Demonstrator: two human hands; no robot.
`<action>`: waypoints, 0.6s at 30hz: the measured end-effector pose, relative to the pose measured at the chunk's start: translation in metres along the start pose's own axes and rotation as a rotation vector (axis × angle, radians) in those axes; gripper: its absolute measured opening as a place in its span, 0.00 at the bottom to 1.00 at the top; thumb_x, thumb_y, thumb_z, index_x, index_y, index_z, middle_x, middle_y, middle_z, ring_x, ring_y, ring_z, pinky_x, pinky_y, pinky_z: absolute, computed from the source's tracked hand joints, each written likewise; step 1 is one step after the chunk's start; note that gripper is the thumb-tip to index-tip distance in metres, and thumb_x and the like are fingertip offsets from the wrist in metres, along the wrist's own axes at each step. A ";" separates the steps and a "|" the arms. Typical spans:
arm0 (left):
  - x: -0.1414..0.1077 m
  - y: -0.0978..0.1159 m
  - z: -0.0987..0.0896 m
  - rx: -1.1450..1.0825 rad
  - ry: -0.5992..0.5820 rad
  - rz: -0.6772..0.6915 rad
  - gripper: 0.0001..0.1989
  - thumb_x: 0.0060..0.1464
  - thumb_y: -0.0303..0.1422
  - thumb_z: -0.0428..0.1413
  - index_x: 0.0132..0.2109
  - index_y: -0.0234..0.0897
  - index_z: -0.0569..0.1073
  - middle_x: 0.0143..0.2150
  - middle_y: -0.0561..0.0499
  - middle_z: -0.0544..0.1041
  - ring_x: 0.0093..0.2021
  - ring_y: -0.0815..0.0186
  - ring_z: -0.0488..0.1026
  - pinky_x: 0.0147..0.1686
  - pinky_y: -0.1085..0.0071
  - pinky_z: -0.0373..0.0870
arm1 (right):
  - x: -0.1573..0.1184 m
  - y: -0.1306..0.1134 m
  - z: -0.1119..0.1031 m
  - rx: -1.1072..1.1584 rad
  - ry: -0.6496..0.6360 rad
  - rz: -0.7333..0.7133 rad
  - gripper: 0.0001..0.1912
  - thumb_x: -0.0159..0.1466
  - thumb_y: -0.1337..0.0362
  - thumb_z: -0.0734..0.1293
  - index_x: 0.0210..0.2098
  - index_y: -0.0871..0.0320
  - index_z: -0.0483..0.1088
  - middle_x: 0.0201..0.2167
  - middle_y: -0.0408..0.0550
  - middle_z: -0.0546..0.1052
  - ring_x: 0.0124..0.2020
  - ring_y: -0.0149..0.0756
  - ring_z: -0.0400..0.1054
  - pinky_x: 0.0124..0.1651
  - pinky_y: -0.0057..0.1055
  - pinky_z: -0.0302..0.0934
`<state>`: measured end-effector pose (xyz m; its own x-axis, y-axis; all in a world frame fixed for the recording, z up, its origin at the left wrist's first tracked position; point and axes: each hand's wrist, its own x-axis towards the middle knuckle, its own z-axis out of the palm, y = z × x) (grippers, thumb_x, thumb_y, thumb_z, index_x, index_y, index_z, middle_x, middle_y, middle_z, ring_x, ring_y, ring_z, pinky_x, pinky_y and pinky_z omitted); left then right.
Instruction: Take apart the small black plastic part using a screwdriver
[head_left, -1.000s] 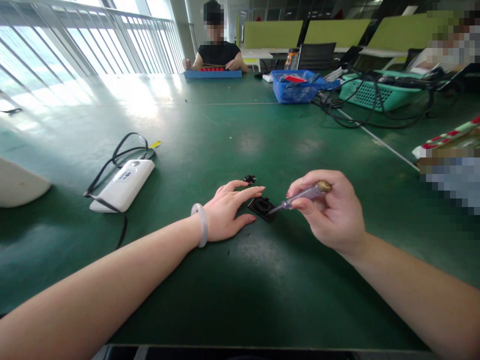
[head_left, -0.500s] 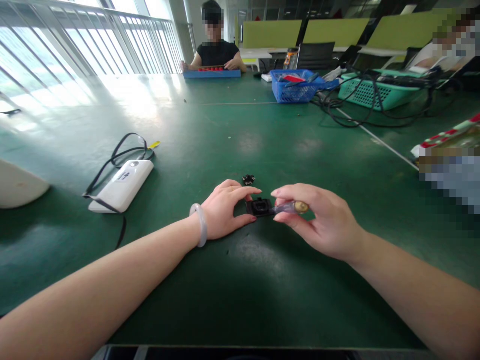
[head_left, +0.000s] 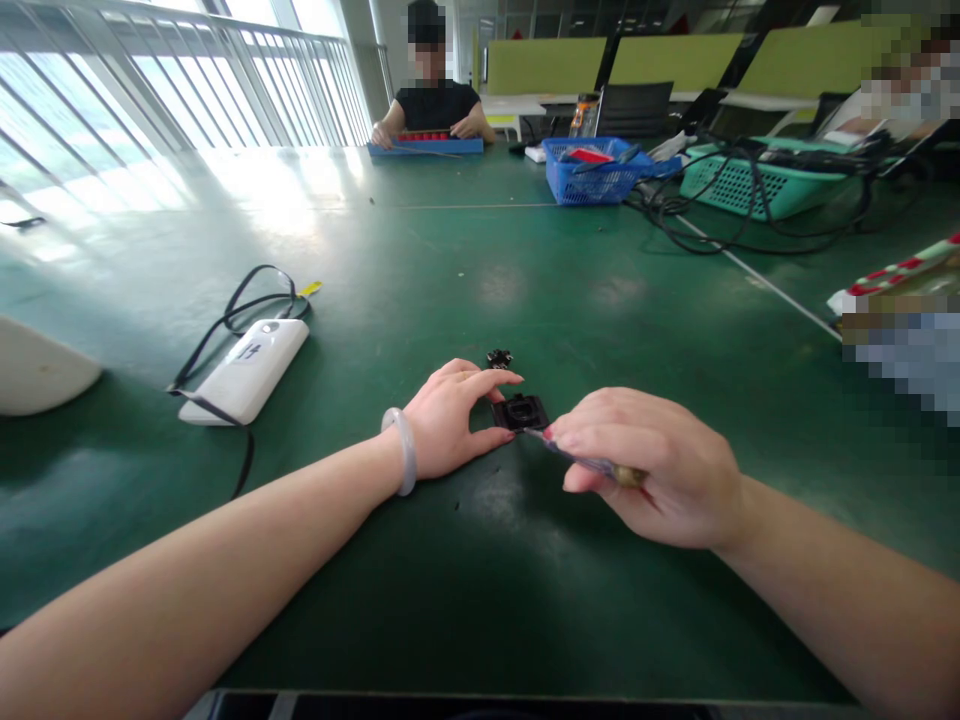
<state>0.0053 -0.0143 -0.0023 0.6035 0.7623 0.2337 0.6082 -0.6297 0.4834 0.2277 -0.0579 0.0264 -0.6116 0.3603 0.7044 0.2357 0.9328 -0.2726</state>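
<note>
Your right hand (head_left: 664, 475) has a screwdriver (head_left: 604, 466) gripped, tip by the near edge of the black part (head_left: 520, 412), which sits between your hands, right at your curled left hand (head_left: 446, 420) (can't tell if it's pinching).

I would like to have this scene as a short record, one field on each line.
Surface: green table
Left hand: at the left end of a black part; firmness of hold unclear
Right hand: holds a screwdriver, tip at the black part's near edge
Beyond left hand: small dark piece
Left side: white device, black cord
Far side: blue basket, green basket, black cables
Across: person behind blue tray
</note>
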 end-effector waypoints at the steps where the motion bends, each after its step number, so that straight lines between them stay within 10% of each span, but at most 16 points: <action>1: 0.000 0.000 0.000 -0.001 0.000 0.001 0.25 0.49 0.34 0.61 0.55 0.42 0.68 0.41 0.51 0.78 0.49 0.56 0.68 0.52 0.56 0.64 | 0.000 0.000 0.000 -0.001 0.001 0.012 0.20 0.60 0.73 0.67 0.50 0.53 0.64 0.36 0.46 0.79 0.36 0.35 0.75 0.40 0.34 0.70; 18: 0.000 0.000 0.000 -0.013 0.002 -0.003 0.26 0.49 0.35 0.62 0.55 0.41 0.68 0.41 0.50 0.78 0.49 0.55 0.69 0.52 0.56 0.64 | -0.007 0.005 0.002 0.125 0.052 0.177 0.18 0.61 0.73 0.63 0.49 0.51 0.64 0.37 0.48 0.77 0.37 0.40 0.74 0.38 0.39 0.70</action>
<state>0.0053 -0.0141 -0.0027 0.6005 0.7647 0.2337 0.6035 -0.6251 0.4949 0.2313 -0.0555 0.0190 -0.5280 0.5214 0.6704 0.2384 0.8486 -0.4722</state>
